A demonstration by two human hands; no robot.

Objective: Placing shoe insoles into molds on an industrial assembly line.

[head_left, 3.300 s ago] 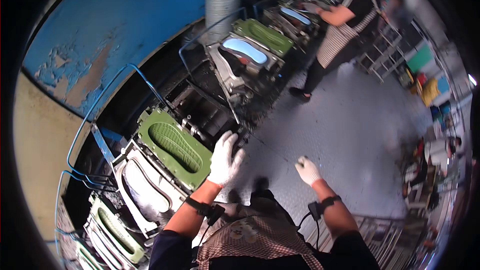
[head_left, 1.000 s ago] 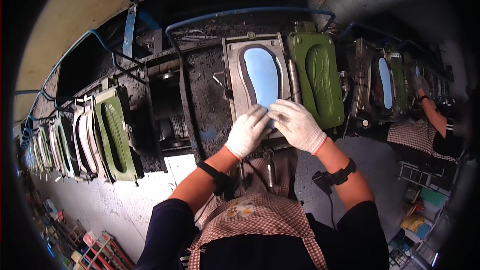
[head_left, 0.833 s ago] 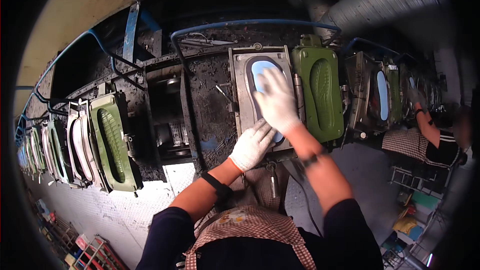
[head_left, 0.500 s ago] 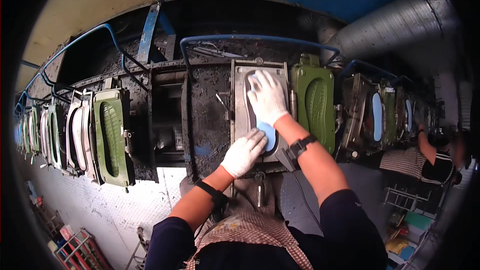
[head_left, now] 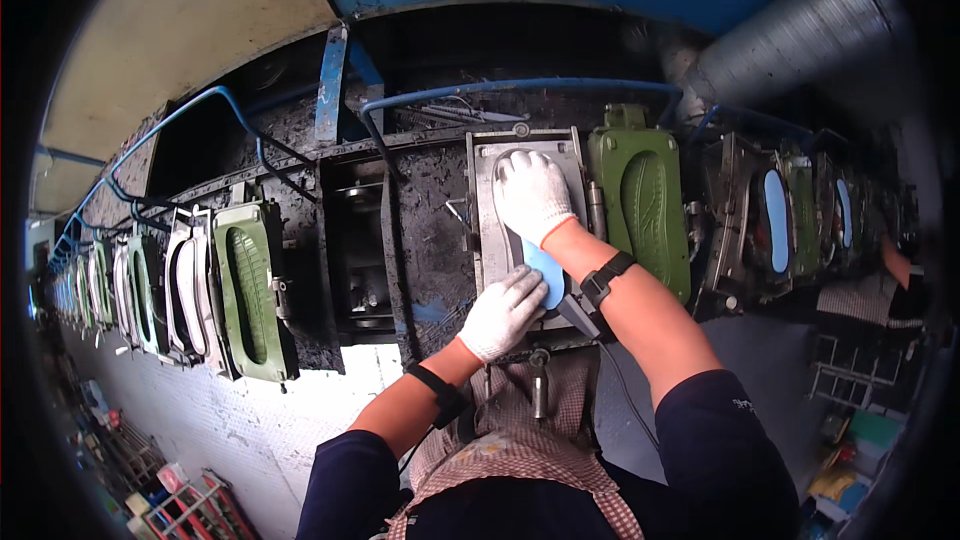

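Observation:
A light blue insole-shaped sheet lies in the dark sole-shaped cavity of a metal mould half in front of me. My right hand, in a white knit glove, rests over its upper part and hides it there. The fingers lie over the far end of the cavity. My left hand, gloved alike, touches the left edge of the sheet near its lower end, fingers extended. Hinged to the mould's right side is a green half with a sole-shaped hollow.
More open moulds stand along the line, a green one at left and one with a blue sheet at right. A blue tube rail runs behind. A silver duct hangs at upper right. A co-worker's arm shows far right.
The view has shifted, so the moulds appear farther right. The fingers of my right hand have drawn closer together on the sheet's upper part. My left hand stays by the lower end.

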